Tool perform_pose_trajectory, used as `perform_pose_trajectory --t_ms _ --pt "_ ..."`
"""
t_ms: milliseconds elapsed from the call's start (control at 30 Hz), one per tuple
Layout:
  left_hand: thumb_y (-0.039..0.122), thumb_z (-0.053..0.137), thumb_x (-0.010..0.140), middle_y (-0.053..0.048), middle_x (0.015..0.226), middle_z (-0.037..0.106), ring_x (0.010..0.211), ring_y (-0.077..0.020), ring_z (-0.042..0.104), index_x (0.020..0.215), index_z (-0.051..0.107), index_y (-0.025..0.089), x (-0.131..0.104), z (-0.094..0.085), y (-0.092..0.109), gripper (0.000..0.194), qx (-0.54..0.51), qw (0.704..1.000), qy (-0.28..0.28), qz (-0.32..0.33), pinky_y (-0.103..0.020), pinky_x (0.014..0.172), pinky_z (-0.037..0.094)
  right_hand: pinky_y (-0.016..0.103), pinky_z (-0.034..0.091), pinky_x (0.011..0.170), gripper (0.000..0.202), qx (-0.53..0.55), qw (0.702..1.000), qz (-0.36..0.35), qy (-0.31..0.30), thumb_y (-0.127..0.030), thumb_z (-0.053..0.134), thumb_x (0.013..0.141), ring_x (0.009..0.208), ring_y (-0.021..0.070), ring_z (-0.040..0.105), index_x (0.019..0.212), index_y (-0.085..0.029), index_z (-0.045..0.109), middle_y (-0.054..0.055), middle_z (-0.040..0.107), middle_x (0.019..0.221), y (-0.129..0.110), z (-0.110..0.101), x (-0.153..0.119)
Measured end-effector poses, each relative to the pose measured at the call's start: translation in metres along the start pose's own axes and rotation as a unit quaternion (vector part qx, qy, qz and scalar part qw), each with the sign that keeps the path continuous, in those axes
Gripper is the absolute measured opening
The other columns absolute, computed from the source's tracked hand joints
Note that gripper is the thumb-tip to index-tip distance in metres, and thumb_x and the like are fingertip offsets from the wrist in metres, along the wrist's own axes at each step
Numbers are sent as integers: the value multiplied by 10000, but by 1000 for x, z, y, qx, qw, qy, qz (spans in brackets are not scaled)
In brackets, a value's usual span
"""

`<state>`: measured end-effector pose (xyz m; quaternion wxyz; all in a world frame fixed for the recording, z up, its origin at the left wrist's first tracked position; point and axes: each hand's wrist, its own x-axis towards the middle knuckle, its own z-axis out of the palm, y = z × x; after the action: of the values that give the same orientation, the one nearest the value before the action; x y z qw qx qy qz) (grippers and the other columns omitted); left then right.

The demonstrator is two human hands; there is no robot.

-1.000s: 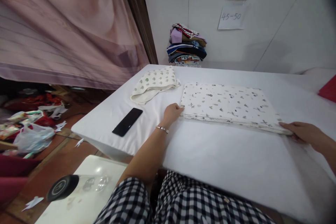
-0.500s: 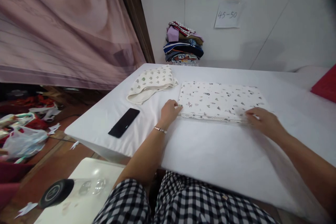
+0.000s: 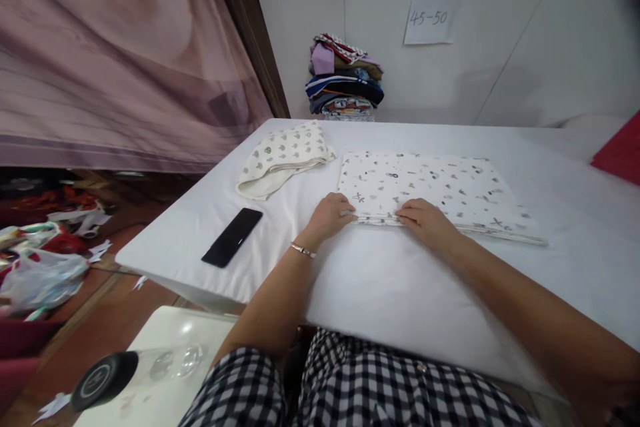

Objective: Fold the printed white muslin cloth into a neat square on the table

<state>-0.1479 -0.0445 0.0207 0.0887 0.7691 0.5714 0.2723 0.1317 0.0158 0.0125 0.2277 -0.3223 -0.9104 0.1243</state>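
Observation:
A white cloth with small grey prints (image 3: 430, 183) lies folded in layers on the white-covered table (image 3: 380, 280). At its near left corner my left hand (image 3: 330, 217) pinches the edge, fingers closed. My right hand (image 3: 425, 219) grips the same near edge a short way to the right, thumb and fingers pressed together on the fold. The cloth's right end lies flat beyond my right hand. To the left is a second folded cloth, cream with a grey-green pattern (image 3: 287, 153), touched by neither hand.
A black phone (image 3: 233, 237) lies near the table's left edge. Behind the table is a stack of folded fabrics (image 3: 345, 80). Something red (image 3: 620, 150) sits at the far right. A bottle with a black cap (image 3: 105, 380) lies on a white surface at lower left.
My right hand has moved left along the near edge, closer to my left hand. My left hand is still at the left corner. The view has shifted slightly.

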Motion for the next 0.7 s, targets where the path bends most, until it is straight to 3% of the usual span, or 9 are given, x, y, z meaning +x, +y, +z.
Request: perform_pose_trajectory --t_ms 300,467,700 --pt "236 577 865 -34 876 667 873 -183 558 680 684 212 3 -2 8 215 5 1000 -12 6 -342 808 452 412 508 771 312 24 999 -4 41 -310 418 948 896 240 595 912 -244 721 85 671 933 -1 4 -5" --pt "307 659 821 -41 911 676 881 -188 575 774 703 214 2 -2 4 113 13 1000 -20 20 -348 825 449 419 496 782 275 -1 1000 -22 12 -324 461 934 903 248 586 926 -238 722 91 670 954 -2 4 -4" --pt "327 614 859 -50 946 674 903 -196 575 835 723 227 2 -2 4 150 58 997 -37 30 -346 810 436 399 490 777 278 -1 1000 6 12 -280 432 937 895 237 584 876 -218 697 86 663 938 2 9 -2"
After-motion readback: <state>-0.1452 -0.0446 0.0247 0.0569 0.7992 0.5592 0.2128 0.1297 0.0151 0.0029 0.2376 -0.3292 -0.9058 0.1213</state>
